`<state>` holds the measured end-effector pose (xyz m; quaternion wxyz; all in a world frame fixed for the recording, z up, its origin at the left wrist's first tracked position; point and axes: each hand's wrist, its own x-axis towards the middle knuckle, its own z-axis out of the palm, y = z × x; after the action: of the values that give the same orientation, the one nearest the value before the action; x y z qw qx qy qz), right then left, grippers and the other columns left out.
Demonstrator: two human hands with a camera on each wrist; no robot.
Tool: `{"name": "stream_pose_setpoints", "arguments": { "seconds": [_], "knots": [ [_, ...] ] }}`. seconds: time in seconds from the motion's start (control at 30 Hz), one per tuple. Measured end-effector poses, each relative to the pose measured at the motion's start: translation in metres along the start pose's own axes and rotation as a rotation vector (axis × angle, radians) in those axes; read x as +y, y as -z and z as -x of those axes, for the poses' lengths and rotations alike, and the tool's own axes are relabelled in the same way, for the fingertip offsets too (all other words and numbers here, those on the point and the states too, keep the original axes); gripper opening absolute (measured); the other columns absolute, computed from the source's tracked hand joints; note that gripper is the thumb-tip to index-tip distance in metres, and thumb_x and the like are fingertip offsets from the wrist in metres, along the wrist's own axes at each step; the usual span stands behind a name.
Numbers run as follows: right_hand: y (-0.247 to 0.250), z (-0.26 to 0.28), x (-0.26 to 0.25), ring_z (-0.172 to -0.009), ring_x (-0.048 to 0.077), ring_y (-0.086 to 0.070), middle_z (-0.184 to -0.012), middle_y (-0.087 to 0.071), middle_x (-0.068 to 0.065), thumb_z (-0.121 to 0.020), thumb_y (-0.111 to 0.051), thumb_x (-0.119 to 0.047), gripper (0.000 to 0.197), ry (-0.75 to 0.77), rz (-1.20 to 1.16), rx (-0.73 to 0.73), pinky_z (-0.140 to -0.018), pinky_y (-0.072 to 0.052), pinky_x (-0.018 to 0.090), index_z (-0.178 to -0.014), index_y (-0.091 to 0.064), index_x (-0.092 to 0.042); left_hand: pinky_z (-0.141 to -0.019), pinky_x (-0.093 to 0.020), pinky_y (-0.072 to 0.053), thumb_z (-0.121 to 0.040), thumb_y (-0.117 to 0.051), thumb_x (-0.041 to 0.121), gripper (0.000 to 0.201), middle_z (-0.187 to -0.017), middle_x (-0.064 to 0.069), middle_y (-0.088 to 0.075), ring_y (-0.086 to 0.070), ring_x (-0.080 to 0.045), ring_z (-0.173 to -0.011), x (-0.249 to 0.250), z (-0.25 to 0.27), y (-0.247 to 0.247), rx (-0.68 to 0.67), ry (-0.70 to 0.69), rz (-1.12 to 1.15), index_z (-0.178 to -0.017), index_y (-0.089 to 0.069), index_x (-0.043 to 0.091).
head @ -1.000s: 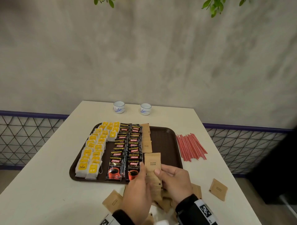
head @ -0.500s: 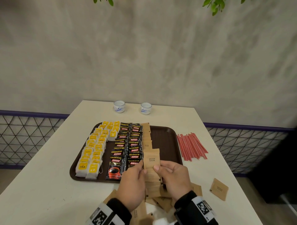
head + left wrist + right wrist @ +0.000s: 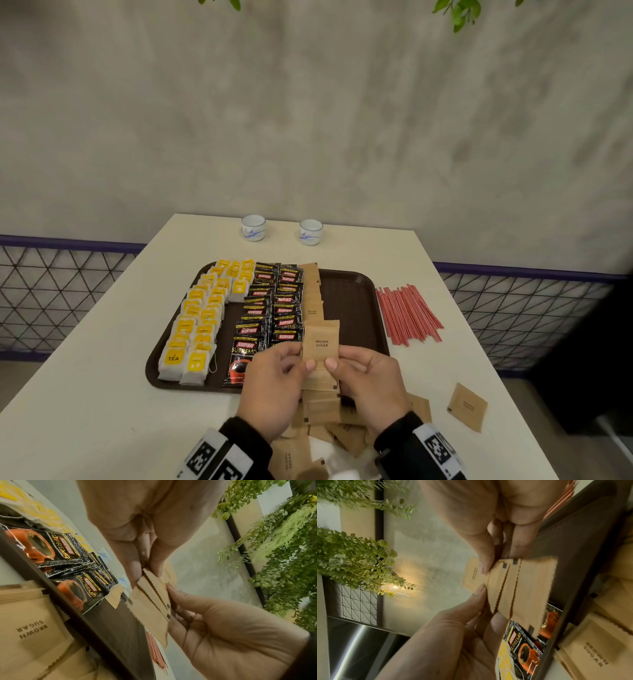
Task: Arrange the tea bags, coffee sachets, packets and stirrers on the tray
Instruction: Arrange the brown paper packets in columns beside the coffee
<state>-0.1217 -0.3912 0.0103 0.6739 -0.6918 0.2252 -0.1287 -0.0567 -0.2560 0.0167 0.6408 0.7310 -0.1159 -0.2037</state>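
Note:
A dark brown tray [image 3: 356,298] holds rows of yellow tea bags [image 3: 202,315], black coffee sachets [image 3: 270,308] and a line of brown sugar packets [image 3: 312,294]. Both hands hold a fanned stack of brown sugar packets [image 3: 321,342] just above the tray's near edge. My left hand [image 3: 277,380] pinches its left side, my right hand [image 3: 366,380] its right side. The wrist views show several overlapping packets [image 3: 150,601] [image 3: 518,588] between thumbs and fingers. Red stirrers [image 3: 407,315] lie on the table right of the tray.
More brown sugar packets [image 3: 329,431] lie heaped on the table under my wrists, and one [image 3: 467,406] lies apart at the right. Two small white cups [image 3: 253,228] [image 3: 310,232] stand at the table's far edge. A wire fence flanks the table.
Both hands have lifted the packet stack slightly up and away from me, over the tray's near edge. The grip stays the same.

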Motion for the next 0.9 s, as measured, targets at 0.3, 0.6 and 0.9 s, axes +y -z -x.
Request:
{"name": "stream_pose_setpoints", "arguments": {
  "seconds": [0.3,0.6,0.9],
  "knots": [
    [0.014,-0.01,-0.003,-0.083,0.02,-0.071,-0.085,-0.076,0.004,-0.085,-0.071,-0.012,0.008,-0.093,0.091,-0.046,-0.073,-0.06,0.03,-0.09,-0.074,-0.017,-0.085,-0.044,-0.057,-0.09,-0.059,0.005,0.021,-0.093,0.002,-0.076,-0.071,-0.015,-0.09,0.0,-0.009,0.005,-0.043,0.029,0.011,-0.102,-0.067,0.021],
    [0.016,-0.033,-0.004,-0.081,0.018,-0.069,-0.089,-0.075,0.006,-0.088,-0.068,-0.013,0.009,-0.111,0.198,-0.085,-0.068,-0.055,0.023,-0.095,-0.073,-0.013,-0.086,-0.042,-0.057,-0.09,-0.061,0.008,0.02,-0.092,0.005,-0.076,-0.071,-0.011,-0.09,0.0,-0.024,0.001,-0.052,0.013,-0.037,-0.102,-0.066,0.023],
    [0.021,-0.071,-0.003,-0.08,0.016,-0.067,-0.084,-0.075,0.003,-0.088,-0.066,-0.01,0.007,-0.206,0.184,-0.003,-0.067,-0.05,0.027,-0.09,-0.073,-0.012,-0.091,-0.038,-0.054,-0.086,-0.067,0.028,0.042,-0.087,0.012,-0.073,-0.068,-0.007,-0.093,0.006,-0.041,0.02,0.09,-0.009,-0.059,-0.126,-0.053,0.024]
  ]
}}
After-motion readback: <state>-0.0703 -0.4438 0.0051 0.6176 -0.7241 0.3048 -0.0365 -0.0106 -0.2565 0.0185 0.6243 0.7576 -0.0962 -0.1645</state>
